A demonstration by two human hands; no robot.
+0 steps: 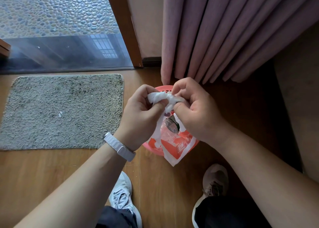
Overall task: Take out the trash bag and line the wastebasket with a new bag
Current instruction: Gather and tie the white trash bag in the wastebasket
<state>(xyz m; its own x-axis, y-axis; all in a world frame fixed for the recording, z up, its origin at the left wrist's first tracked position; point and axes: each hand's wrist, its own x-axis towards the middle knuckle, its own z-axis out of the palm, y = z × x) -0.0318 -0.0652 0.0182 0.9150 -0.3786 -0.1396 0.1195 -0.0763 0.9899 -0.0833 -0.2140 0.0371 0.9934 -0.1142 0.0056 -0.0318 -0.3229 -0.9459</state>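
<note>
A white trash bag with orange print (pixel 174 143) hangs over a pink wastebasket (pixel 193 145) on the wooden floor. Its two handles are twisted together into a knot (pixel 165 98) at the top. My left hand (pixel 143 112) grips the left handle end, fingers closed around it. My right hand (pixel 195 110) pinches the other end just right of the knot. Trash shows through the bag's opening below the knot. Most of the basket is hidden behind the bag and my hands.
A grey shaggy mat (pixel 62 112) lies to the left before a glass door. Pink curtains (pixel 233 32) hang down right behind the basket. A wooden door frame (pixel 124 25) stands between them. My two shoes (pixel 122 193) are on the floor below.
</note>
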